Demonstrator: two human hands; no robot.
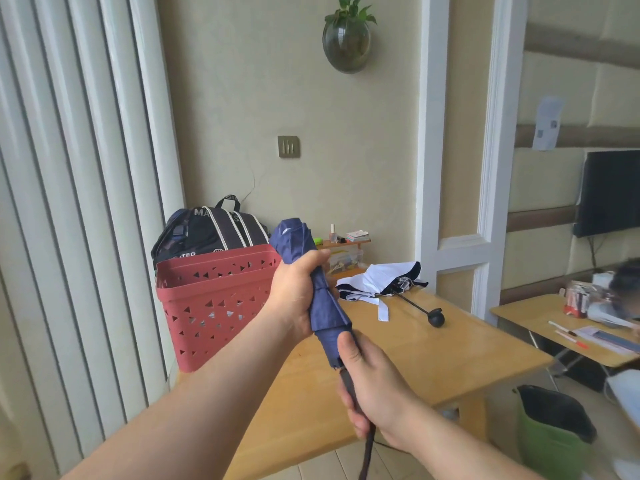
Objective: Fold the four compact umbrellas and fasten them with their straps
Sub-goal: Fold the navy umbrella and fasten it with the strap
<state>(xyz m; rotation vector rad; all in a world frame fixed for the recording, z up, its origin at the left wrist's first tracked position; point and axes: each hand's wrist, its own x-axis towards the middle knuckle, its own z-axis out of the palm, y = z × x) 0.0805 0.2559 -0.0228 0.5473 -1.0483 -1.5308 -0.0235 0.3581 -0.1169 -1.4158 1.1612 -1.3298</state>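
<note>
Left hand (296, 299) wrapped around the middle of a navy-blue fabric compact umbrella (313, 289), fingers curled behind the bunched canopy, thumb across its front. Right hand (375, 386) closed on the dark handle (349, 386) below the canopy's lower hem, thumb lying up along the shaft and touching the cloth. Held tilted, tip up and to the left, above the near-left part of a light wooden table (433, 348); dark wrist cord (367, 452) hanging from the handle past the table's near edge.

Just behind the left hand, a red perforated plastic basket (214, 306) on the table's left end, with a dark striped backpack (211, 230) behind it against the wall. Farther back and to the right, well apart from both hands, a white-and-navy unfolded umbrella (377, 280) lying on the tabletop, its black shaft and round knob (436, 319) pointing toward the right edge, white strap loose. Bare wood between that knob and the right hand. Beyond the right edge, a green bin (550, 434) on the floor and a second desk (540, 320).
</note>
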